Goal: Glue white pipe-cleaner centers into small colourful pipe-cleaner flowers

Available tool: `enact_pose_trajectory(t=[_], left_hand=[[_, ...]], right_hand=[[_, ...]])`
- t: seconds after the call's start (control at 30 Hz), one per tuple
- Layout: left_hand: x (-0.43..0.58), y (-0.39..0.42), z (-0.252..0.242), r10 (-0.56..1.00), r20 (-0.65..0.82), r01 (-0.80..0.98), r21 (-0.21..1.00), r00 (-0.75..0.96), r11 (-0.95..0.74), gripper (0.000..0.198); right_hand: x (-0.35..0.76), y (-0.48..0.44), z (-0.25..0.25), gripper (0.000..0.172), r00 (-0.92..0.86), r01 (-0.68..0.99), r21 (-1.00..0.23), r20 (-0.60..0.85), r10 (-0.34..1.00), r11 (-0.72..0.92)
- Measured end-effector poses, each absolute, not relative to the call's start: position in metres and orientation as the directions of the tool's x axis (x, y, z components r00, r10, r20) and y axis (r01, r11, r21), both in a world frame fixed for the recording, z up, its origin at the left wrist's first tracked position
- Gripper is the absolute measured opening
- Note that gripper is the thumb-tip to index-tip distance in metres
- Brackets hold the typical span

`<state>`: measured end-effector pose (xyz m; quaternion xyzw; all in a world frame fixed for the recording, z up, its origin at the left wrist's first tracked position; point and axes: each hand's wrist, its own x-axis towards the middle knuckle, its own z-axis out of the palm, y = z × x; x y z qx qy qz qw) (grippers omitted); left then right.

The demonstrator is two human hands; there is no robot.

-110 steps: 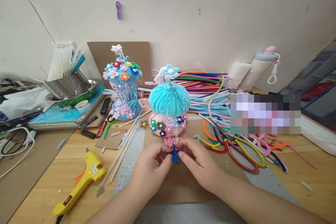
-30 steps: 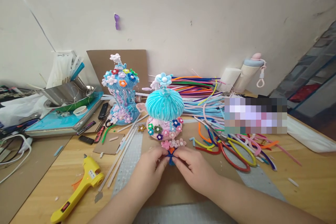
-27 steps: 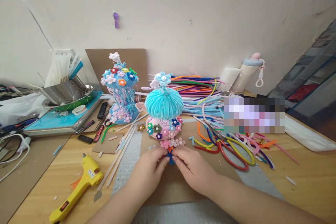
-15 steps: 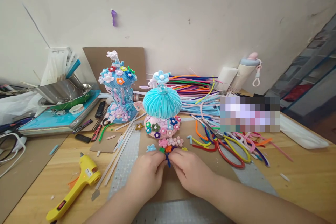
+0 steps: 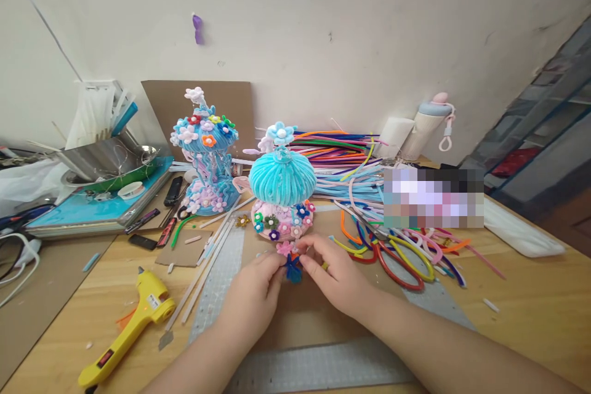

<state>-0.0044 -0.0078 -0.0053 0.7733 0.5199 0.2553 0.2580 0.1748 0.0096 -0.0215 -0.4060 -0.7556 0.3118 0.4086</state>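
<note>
Low over the cardboard, a small dark blue pipe-cleaner flower (image 5: 293, 269) is pinched between the thumb and fingers of my left hand (image 5: 253, 286). My right hand (image 5: 339, 268) is just to its right, thumb and forefinger slightly apart beside the petals; whether they touch it I cannot tell. Behind my fingers a pink fuzzy flower (image 5: 285, 248) and parts of other small flowers show. Just beyond stands a pipe-cleaner model with a turquoise dome (image 5: 281, 177) and a pink base (image 5: 289, 229) dotted with flowers.
A yellow glue gun (image 5: 133, 329) lies at left. Behind it stands a blue flower-covered model (image 5: 205, 138). Scissors with red and yellow handles (image 5: 401, 268) lie at right among loose pipe cleaners. Bundled pipe cleaners (image 5: 332, 151), a steel bowl (image 5: 101, 157) and a bottle (image 5: 429, 126) stand farther back.
My hands have moved apart slightly, and my right fingers have loosened and lifted. The blue flower between them now shows more fully. The view has shifted a little.
</note>
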Motion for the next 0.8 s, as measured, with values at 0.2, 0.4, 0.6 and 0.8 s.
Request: enact_pose_trajectory(t=[0.2,0.4,0.6,0.8], left_hand=[[0.003,-0.008,-0.004,0.957,-0.163,0.070,0.986,0.239,0.151,0.012],[0.006,-0.008,-0.002,0.867,-0.379,-0.373,0.791,0.323,0.485,0.023],[0.005,-0.006,-0.006,0.901,-0.359,-0.244,0.876,0.244,0.415,0.024],[0.006,-0.005,-0.005,0.919,-0.324,-0.219,0.902,0.226,0.372,0.027]], right_hand=[[0.177,0.011,-0.021,0.015,-0.507,0.358,-0.677,0.437,0.743,0.643],[0.179,0.008,-0.018,0.018,-0.516,0.419,-0.581,0.481,0.709,0.698],[0.177,0.007,-0.017,0.012,-0.536,0.481,-0.544,0.438,0.721,0.688],[0.177,0.005,-0.019,0.013,-0.553,0.499,-0.498,0.448,0.702,0.710]])
